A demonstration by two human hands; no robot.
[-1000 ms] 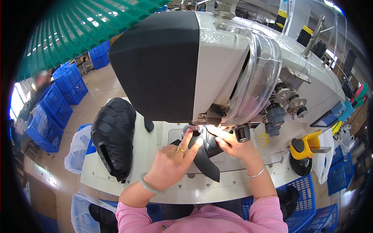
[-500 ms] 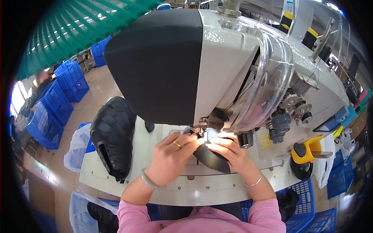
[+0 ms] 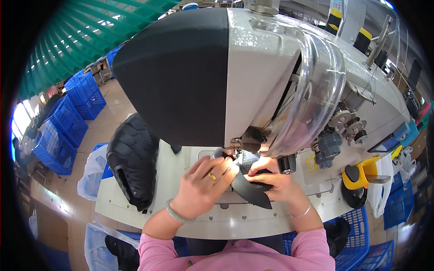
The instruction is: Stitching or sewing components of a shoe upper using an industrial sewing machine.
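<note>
Shifted since half a second ago: free end of the black workpiece, a curved strip, now lying lower toward the table's front edge, and fingers of my right hand, then straighter, now bent. Left hand: fingertips together on the workpiece beside the needle; pinching or merely pressing, I cannot tell. Right hand: fingers closed on a dark fold of the workpiece, just beside the left, the strip running between. Worn: gold-coloured ring and pale bangle, left; thin silvery bracelet, right; pink sleeves. Workpiece: under the needle area of an industrial sewing machine, grey textured patch showing, brightly lit. Machine fittings: clear curved guard, thread-tension dials on the right. White table, left: black quilted bundle, resembling nested shoe uppers. Right: yellow plastic holder; white plastic bag beyond. Floor, left: row of blue crates. Lower right: blue basket with black pieces. Upper left: green ribbed plastic object.
</note>
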